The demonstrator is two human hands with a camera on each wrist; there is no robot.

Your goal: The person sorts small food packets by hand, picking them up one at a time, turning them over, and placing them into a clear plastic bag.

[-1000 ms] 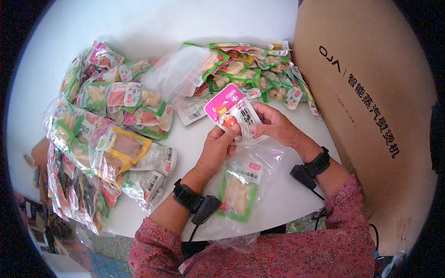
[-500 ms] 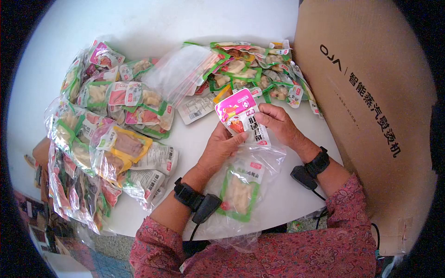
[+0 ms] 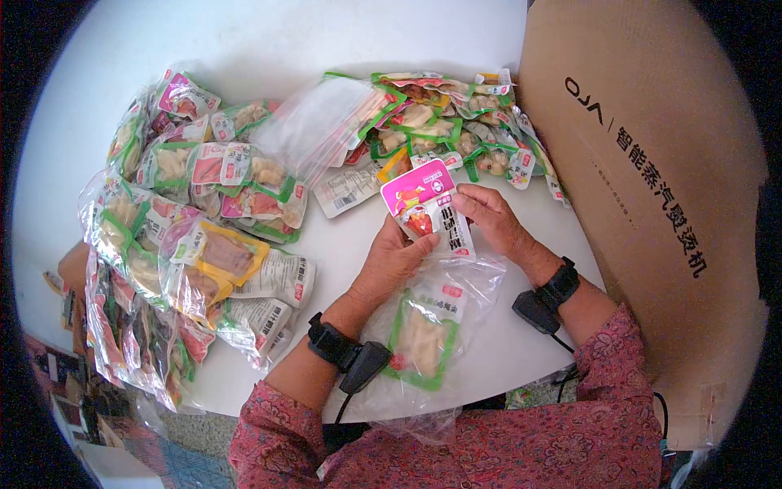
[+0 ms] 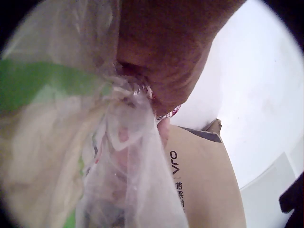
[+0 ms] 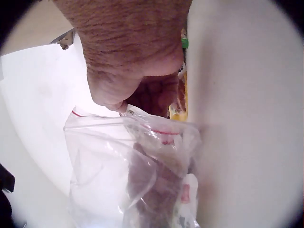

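Both hands hold a small snack packet [image 3: 415,191] with a magenta top, a food picture and black characters. My left hand [image 3: 393,254] grips its lower left, thumb across the front. At its right edge, my right hand [image 3: 494,222] pinches with the thumb and fingers; the right wrist view shows that pinch from below. The packet's lower end meets the mouth of a clear zip bag [image 5: 99,161], which hangs toward the person. Inside the bag, a green-edged packet [image 3: 423,346] of pale food shows through the plastic.
Filled clear bags of snack packets [image 3: 171,163] are heaped at the left. More packets [image 3: 423,122] lie at the back right, with empty-looking zip bags [image 3: 314,122] beside them. A tall cardboard box [image 3: 643,244] stands along the right side of the white table [image 3: 326,269].
The magenta packet has moved slightly right and toward the person and turned more upright. My right fingers have shifted from its lower right up to its right edge. The left hand keeps its grip.
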